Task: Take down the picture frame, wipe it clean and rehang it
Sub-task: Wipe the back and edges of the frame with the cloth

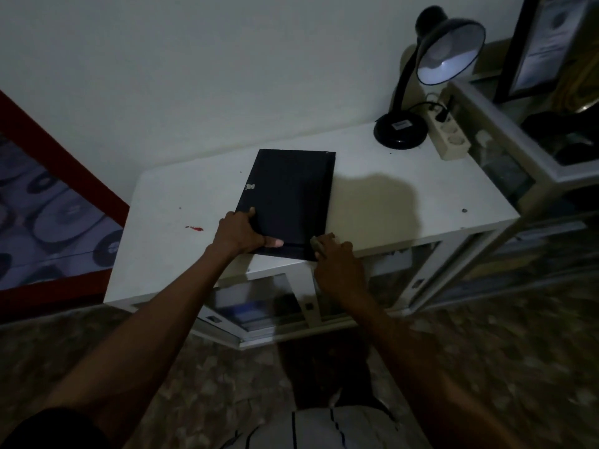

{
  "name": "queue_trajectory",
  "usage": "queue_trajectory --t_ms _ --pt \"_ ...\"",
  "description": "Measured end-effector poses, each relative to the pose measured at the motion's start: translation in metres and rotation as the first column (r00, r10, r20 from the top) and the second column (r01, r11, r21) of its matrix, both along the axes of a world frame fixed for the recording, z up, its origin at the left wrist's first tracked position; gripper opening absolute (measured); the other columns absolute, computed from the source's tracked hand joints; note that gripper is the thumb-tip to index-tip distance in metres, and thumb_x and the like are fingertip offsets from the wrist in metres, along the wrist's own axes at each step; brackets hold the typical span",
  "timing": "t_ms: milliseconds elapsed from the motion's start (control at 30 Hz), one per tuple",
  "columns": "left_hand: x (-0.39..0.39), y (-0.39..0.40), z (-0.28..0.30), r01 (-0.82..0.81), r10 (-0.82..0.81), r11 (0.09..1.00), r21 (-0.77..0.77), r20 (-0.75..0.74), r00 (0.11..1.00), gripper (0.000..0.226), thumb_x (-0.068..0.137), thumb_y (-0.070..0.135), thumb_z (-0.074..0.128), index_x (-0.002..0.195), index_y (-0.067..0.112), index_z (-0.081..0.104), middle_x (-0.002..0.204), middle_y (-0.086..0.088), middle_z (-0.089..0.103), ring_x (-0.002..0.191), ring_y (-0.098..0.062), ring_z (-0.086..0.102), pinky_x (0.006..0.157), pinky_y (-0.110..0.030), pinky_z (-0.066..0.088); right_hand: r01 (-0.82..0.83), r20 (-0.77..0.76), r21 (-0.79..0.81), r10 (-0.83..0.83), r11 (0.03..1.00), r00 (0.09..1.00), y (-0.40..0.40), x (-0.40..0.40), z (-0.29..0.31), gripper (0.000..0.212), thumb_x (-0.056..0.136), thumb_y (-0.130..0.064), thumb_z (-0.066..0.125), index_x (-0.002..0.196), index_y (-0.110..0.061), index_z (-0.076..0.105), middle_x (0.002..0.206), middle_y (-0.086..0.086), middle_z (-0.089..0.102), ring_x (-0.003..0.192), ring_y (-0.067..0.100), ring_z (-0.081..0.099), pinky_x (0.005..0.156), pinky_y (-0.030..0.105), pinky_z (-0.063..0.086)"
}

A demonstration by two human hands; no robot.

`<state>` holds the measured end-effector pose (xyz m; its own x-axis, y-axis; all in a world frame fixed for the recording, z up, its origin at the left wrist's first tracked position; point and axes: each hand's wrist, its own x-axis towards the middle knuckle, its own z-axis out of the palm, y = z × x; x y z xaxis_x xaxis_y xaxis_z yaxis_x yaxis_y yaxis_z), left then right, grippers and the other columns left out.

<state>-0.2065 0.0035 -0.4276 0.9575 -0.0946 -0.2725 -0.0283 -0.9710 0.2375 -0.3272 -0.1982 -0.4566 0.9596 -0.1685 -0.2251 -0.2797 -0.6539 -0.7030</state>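
The picture frame [290, 196] lies face down on the white cabinet top [389, 202], its black back up and a small metal hanger on its left edge. My left hand [241, 233] grips its near left corner, thumb on the back. My right hand [337, 264] is at the near right corner, holding a small pale cloth [317, 244] against the frame's edge.
A black desk lamp [431, 69], lit, stands at the back right beside a white power strip [449, 136]. A second framed picture [547, 43] leans at the far right over a glass cabinet [505, 163]. A red-framed panel [48, 202] is on the left. A red mark [194, 227] spots the top.
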Motion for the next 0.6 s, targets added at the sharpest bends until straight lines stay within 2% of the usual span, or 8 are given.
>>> queue_trajectory --t_ms 100,133,233,267,333,400,533,600 --pt "-0.003 -0.002 -0.001 -0.021 0.021 1.0 0.015 -0.008 1.0 0.121 0.049 0.082 0.074 0.142 0.011 0.046 0.125 -0.016 0.062 0.112 -0.031 0.059 0.086 -0.035 0.046 -0.089 0.028 0.042 0.088 0.995 0.996 -0.015 0.001 0.002 0.039 0.095 -0.016 0.054 0.133 -0.027 0.056 0.131 0.01 0.056 0.11 0.026 0.058 0.089 0.026 0.045" --pt "-0.003 -0.003 -0.001 -0.023 0.023 1.0 0.018 -0.001 1.0 0.118 0.049 0.081 0.075 0.14 0.011 0.048 0.124 -0.016 0.062 0.111 -0.031 0.059 0.084 -0.034 0.045 -0.082 0.05 0.066 0.078 0.995 0.996 -0.022 0.004 0.003 0.034 0.096 -0.018 0.054 0.128 -0.024 0.06 0.127 0.009 0.062 0.108 0.023 0.06 0.085 0.024 0.046" --pt "-0.008 -0.009 -0.003 -0.025 0.024 0.999 0.026 0.015 1.0 0.116 0.05 0.083 0.073 0.138 0.012 0.048 0.122 -0.017 0.062 0.112 -0.033 0.058 0.086 -0.036 0.046 0.057 0.109 0.129 -0.071 0.99 0.991 -0.036 0.014 0.008 0.03 0.097 -0.018 0.054 0.127 -0.022 0.06 0.121 0.007 0.066 0.094 0.014 0.058 0.065 0.011 0.041" --pt "-0.01 -0.011 -0.003 -0.027 0.026 0.999 0.031 0.02 0.999 0.116 0.051 0.083 0.072 0.139 0.012 0.047 0.122 -0.017 0.061 0.112 -0.033 0.057 0.088 -0.038 0.047 0.076 0.114 0.145 -0.093 0.986 0.989 -0.035 0.017 0.009 0.033 0.097 -0.017 0.054 0.131 -0.021 0.058 0.123 0.009 0.064 0.097 0.016 0.059 0.067 0.01 0.042" --pt "-0.014 -0.017 -0.004 -0.043 0.042 0.998 0.036 0.024 0.999 0.115 0.051 0.083 0.072 0.138 0.012 0.046 0.12 -0.018 0.06 0.113 -0.034 0.056 0.093 -0.041 0.049 0.058 0.101 0.144 -0.073 0.988 0.992 -0.027 0.018 0.01 0.04 0.098 -0.014 0.053 0.138 -0.019 0.053 0.128 0.015 0.059 0.108 0.027 0.06 0.081 0.022 0.048" --pt "-0.015 -0.022 -0.003 -0.066 0.065 0.997 0.032 0.02 0.998 0.112 0.051 0.082 0.074 0.134 0.011 0.049 0.12 -0.018 0.06 0.112 -0.034 0.057 0.094 -0.042 0.05 0.059 0.09 0.099 -0.068 0.993 0.994 -0.018 0.011 0.009 0.042 0.1 -0.017 0.051 0.141 -0.022 0.049 0.129 0.017 0.051 0.11 0.032 0.057 0.085 0.029 0.047" --pt "-0.019 -0.023 0.0 -0.076 0.075 0.997 0.032 0.023 0.997 0.106 0.051 0.082 0.072 0.128 0.013 0.051 0.115 -0.017 0.062 0.109 -0.034 0.057 0.092 -0.042 0.051 -0.03 0.075 0.081 0.024 0.996 0.997 -0.024 -0.005 0.003 0.042 0.098 -0.019 0.056 0.14 -0.025 0.05 0.129 0.015 0.052 0.108 0.03 0.058 0.094 0.041 0.052" --pt "-0.021 -0.026 0.002 -0.069 0.067 0.997 0.044 0.031 0.997 0.103 0.052 0.083 0.07 0.125 0.013 0.051 0.111 -0.017 0.063 0.107 -0.034 0.058 0.09 -0.042 0.051 -0.046 0.061 0.127 0.039 0.991 0.997 -0.035 -0.003 0.003 0.037 0.098 -0.022 0.057 0.135 -0.025 0.054 0.125 0.013 0.059 0.106 0.026 0.061 0.092 0.038 0.053"
